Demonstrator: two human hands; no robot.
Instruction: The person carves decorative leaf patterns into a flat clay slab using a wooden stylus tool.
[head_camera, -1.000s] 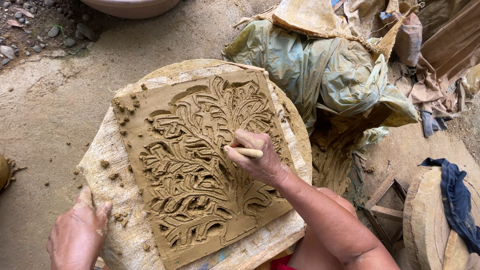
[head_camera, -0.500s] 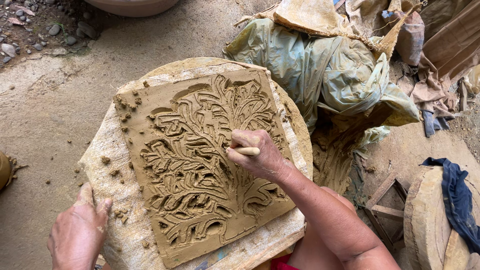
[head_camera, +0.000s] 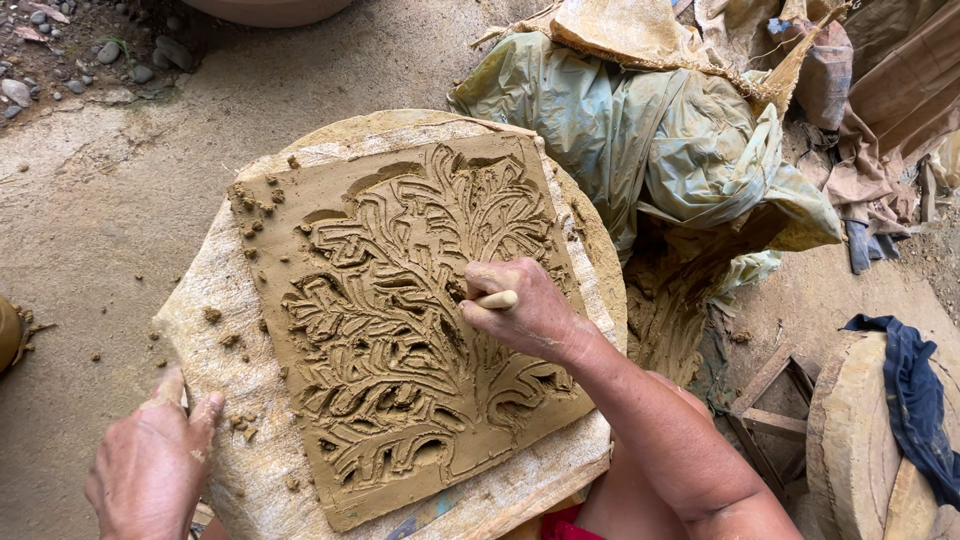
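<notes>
A square slab of wet brown clay (head_camera: 400, 320) carved with a branching leaf pattern lies on a cloth-covered round stand (head_camera: 215, 330). My right hand (head_camera: 525, 310) rests on the slab's right half, fingers closed around a pale wooden carving tool (head_camera: 497, 299) whose tip is hidden in the carving. My left hand (head_camera: 150, 465) lies flat on the cloth at the stand's lower left edge, fingers apart, holding nothing. Small clay crumbs (head_camera: 250, 200) dot the slab's upper left corner and the cloth.
A heap of crumpled greenish plastic sheeting (head_camera: 650, 140) lies right of the stand. Sacking and rags (head_camera: 850, 80) sit at the top right. A round wooden block with a dark blue cloth (head_camera: 900, 400) stands at the right. Bare earth and pebbles (head_camera: 60, 70) lie left.
My right hand has shifted slightly on the slab with the tool. My left hand stays at the stand's edge.
</notes>
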